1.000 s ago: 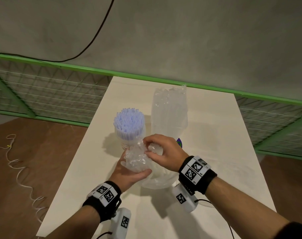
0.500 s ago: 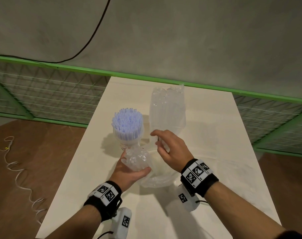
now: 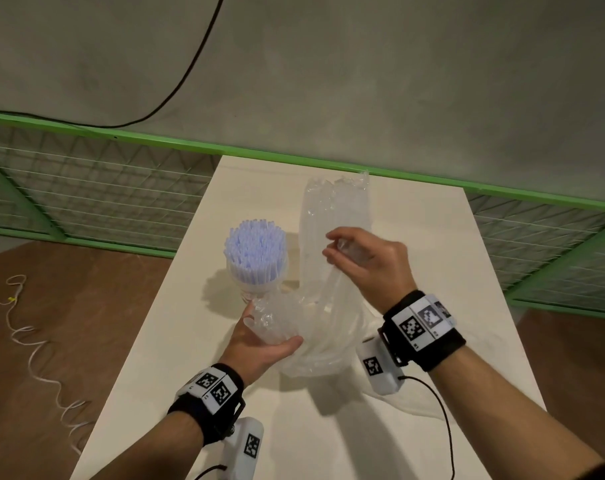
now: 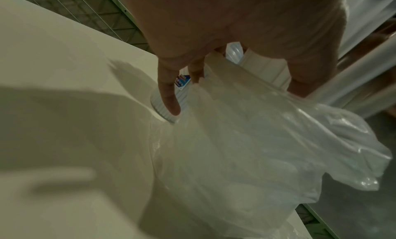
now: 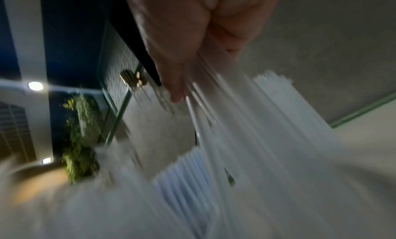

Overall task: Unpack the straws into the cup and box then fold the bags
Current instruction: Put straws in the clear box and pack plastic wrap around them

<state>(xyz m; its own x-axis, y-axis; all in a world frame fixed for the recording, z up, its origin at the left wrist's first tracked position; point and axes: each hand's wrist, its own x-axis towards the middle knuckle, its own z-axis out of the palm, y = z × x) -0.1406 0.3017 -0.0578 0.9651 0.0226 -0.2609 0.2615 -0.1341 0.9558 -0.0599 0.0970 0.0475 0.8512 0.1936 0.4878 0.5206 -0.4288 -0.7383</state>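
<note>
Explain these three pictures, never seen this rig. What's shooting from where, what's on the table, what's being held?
No machine here: a person's two bare hands with tagged wristbands. The wide picture comes from a head camera; the two close ones from wrist cameras looking along the fingers. On the cream table a clear ribbed cup holds pale blue straws; beside it stands a tall bundle of clear straws. The left hand grips a crumpled clear plastic bag; the right hand pinches it higher up.
</note>
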